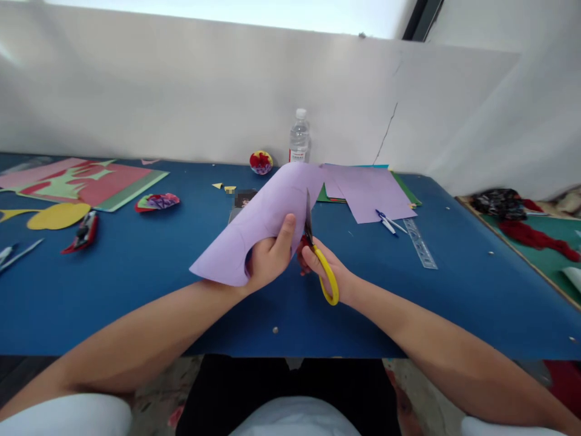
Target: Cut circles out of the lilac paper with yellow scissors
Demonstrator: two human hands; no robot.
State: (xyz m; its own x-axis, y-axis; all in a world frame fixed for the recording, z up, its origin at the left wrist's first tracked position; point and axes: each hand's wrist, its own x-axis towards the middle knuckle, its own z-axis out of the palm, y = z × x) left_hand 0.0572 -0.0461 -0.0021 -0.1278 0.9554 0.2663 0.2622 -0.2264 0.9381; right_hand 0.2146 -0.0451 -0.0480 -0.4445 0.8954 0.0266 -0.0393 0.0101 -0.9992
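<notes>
A curled sheet of light purple paper [254, 227] is gripped in my left hand [272, 257], the thumb pressed on its outer face and the other fingers mostly hidden behind it. Faint pencil lines show on the sheet. Scissors with yellow handles [329, 275] are in my right hand [333, 266], fingers wrapped round the loops. Their dark blades point up and away from me at the sheet's right part, just right of my left thumb. Whether the blades are parted cannot be made out. Both hands are above the blue table [227, 333].
More purple sheets [374, 194] lie at the back right, beside pens [388, 224] and a clear ruler [420, 242]. A water bottle [299, 136] stands against the wall near a paper ball [261, 162]. Coloured paper [104, 188], a yellow cutout [59, 216] and a red stapler-like tool [85, 233] lie left.
</notes>
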